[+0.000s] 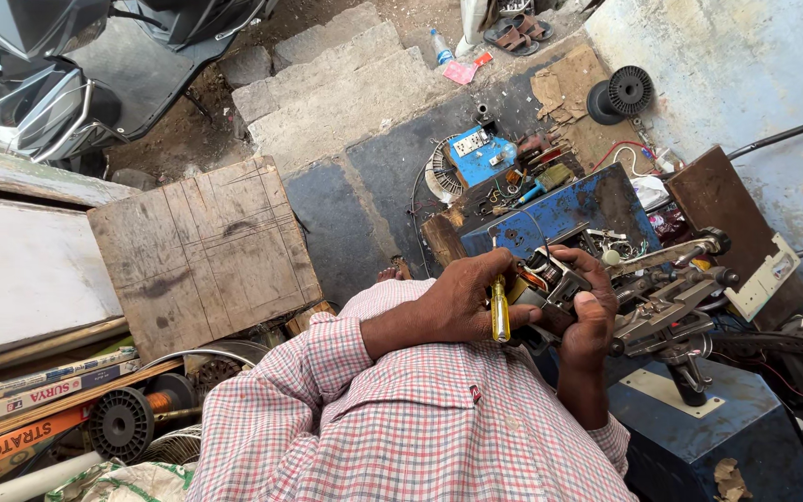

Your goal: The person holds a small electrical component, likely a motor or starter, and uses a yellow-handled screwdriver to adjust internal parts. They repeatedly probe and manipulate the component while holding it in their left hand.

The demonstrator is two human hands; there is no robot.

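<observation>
The left hand (462, 302) grips the yellow-handled screwdriver (500, 311), the right hand (587, 316) clasps the small motor (550, 279) — keep the motor steady, the tip seated straight.

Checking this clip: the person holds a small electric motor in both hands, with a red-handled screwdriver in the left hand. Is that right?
Not quite: the screwdriver has a yellow handle, not a red one, as the head view shows. The rest holds: the left hand grips it while both that hand and the right hand hold the small electric motor.
</observation>
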